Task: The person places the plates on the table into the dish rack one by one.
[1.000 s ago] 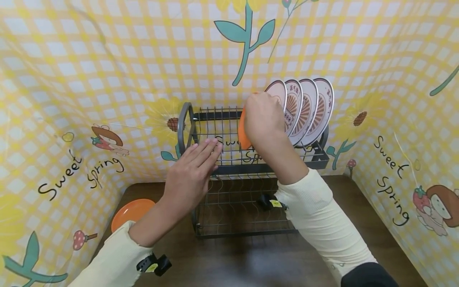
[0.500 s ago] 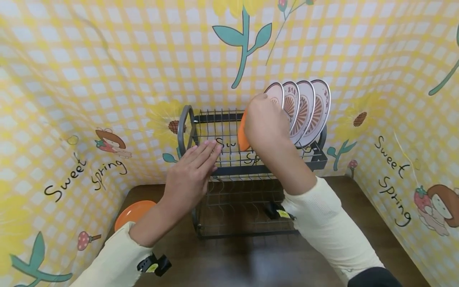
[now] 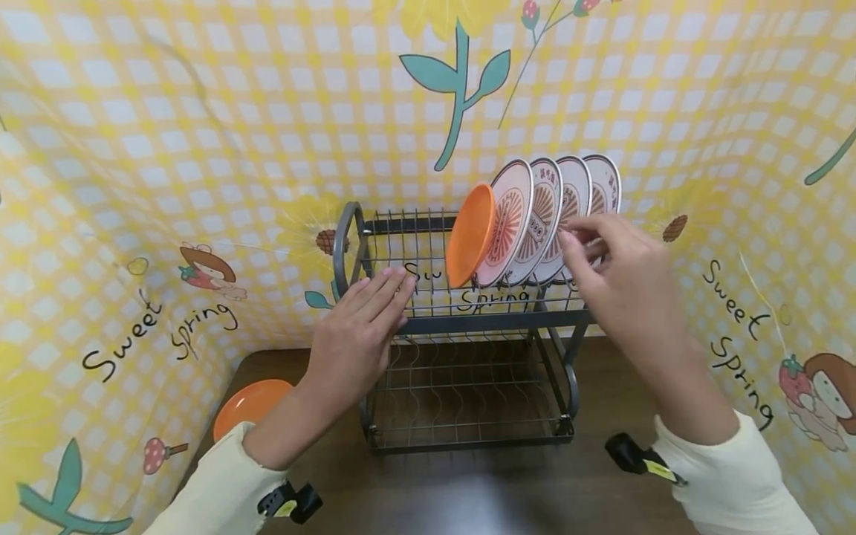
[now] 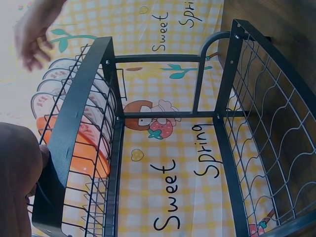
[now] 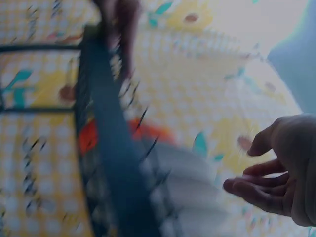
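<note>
My left hand (image 3: 354, 334) rests with straight fingers on the front left of the grey two-tier dish rack (image 3: 495, 321). Off to the right, my right hand (image 3: 631, 282) hovers in front of the plates, fingers loosely bent and holding nothing; the right wrist view (image 5: 276, 173) shows it apart from them. On the upper tier an orange plate (image 3: 471, 234) stands on edge, leaning right. Several white plates with a red-brown pattern (image 3: 511, 227) stand in a row beside it. The left wrist view shows the orange plate (image 4: 89, 155) behind the rack's front bar (image 4: 74, 118).
Another orange plate (image 3: 247, 405) lies flat on the brown table (image 3: 468, 490), left of the rack and partly behind my left forearm. The rack's lower tier (image 3: 468, 394) has wavy wires. A yellow checked cloth (image 3: 281, 111) surrounds the back and sides.
My right hand has let go of the orange plate in the rack and moved right, away from it. That plate now stands by itself. The left hand has stayed in place.
</note>
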Demonstrator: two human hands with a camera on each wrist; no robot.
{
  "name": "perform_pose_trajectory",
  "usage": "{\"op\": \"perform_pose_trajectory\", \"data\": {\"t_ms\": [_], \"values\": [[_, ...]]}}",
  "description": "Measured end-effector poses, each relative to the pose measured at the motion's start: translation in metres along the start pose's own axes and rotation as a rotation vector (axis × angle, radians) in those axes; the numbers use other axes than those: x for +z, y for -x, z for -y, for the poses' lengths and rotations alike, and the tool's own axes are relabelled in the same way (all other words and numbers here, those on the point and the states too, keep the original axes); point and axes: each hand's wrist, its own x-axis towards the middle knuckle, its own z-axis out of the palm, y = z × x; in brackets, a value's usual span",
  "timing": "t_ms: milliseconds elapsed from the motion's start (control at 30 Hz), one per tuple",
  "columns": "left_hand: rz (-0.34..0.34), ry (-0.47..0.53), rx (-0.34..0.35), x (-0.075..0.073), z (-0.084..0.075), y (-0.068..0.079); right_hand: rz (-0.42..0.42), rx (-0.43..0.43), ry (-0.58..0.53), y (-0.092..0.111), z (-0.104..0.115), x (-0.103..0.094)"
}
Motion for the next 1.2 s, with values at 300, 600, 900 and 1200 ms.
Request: {"op": "perform_pose_trajectory", "data": {"t_ms": [300,600,900,1200], "values": [[0.025,0.038,-0.006,0.001,0.002,0.003,0.061,-0.079,0.084,0.036,-0.062,-0.003],[-0.003,0.015,0.011,0.004,0.001,0.003,0.164,-0.14,0.144,0.063,-0.094,-0.002],[0.058,0.058,0.016,0.002,0.003,0.005,0.084,-0.225,0.073,0.074,-0.101,0.012],[-0.177,0.15,-0.167,-0.009,0.016,0.027,0.016,-0.228,0.027,0.077,-0.1,0.019]]}}
